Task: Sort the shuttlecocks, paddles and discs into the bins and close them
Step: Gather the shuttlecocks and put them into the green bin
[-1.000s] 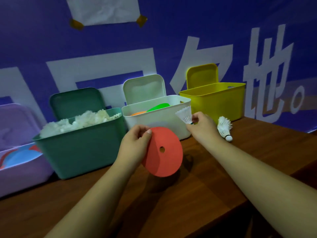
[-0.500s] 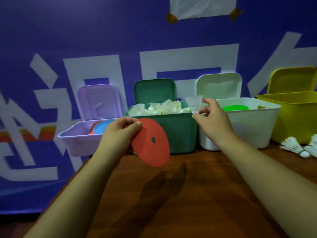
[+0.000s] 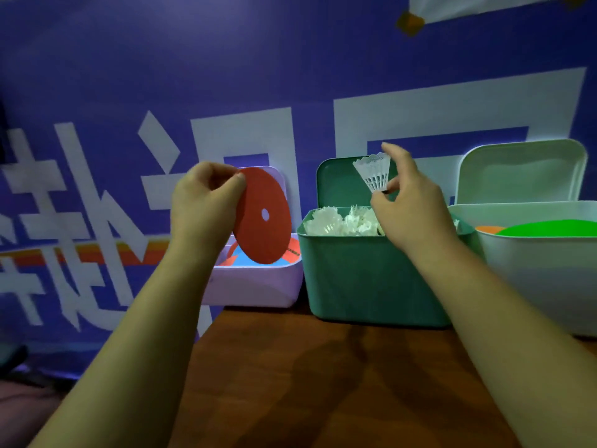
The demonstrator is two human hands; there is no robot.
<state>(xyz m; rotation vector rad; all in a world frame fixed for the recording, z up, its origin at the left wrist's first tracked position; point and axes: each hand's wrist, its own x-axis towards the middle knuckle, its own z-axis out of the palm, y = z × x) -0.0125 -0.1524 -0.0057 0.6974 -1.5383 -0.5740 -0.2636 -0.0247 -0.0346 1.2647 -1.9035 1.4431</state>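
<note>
The left hand (image 3: 203, 202) pinches a red disc (image 3: 262, 218) above the purple bin (image 3: 258, 286); beside that bin, the right hand (image 3: 410, 205) holds a shuttlecock (image 3: 374, 172) over the green bin (image 3: 365, 279).

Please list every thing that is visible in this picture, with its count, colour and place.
purple bin: one, purple, left, open
green bin: one, green, middle, open
white bin: one, white, right, open
disc: one, red, before purple bin
held shuttlecock: one, white, over green bin
shuttlecock heap: many, white, inside green bin
table: one, brown, under bins
banner: one, blue-white, behind
left hand: one, pinches disc
right hand: one, pinches held shuttlecock
</note>
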